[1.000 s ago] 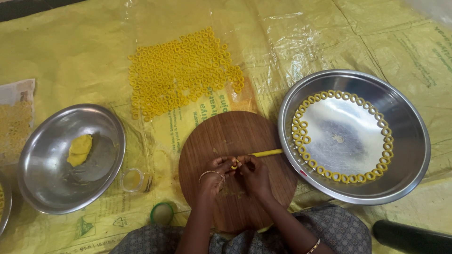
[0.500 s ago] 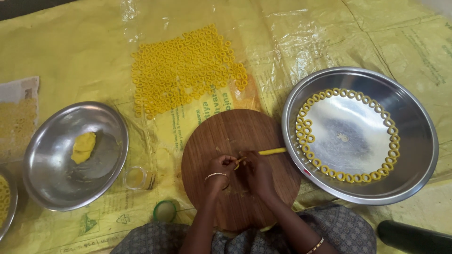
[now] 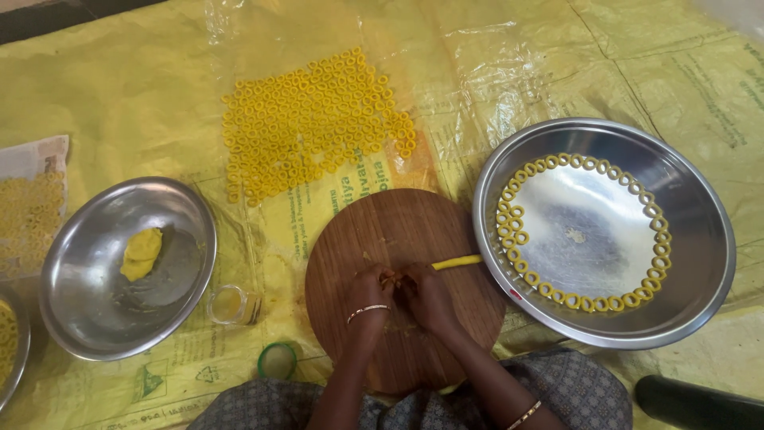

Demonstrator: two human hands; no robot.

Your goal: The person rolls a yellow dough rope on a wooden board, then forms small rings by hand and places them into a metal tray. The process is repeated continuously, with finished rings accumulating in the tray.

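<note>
Dough strip: a thin yellow dough strip lies on the round wooden board, its left end running into both grips, its right end reaching the board's right edge.
Grips: left hand and right hand meet at mid-board, fingers pinched narrow on the strip's end.
Labels: green print on the yellow plastic sheet, above the board and at its lower left.
Change: hands and strip sit as they did half a second ago.

Yellow dough rings lie on a yellow plastic sheet; the round board is brown wood, the pans shiny silver.
</note>
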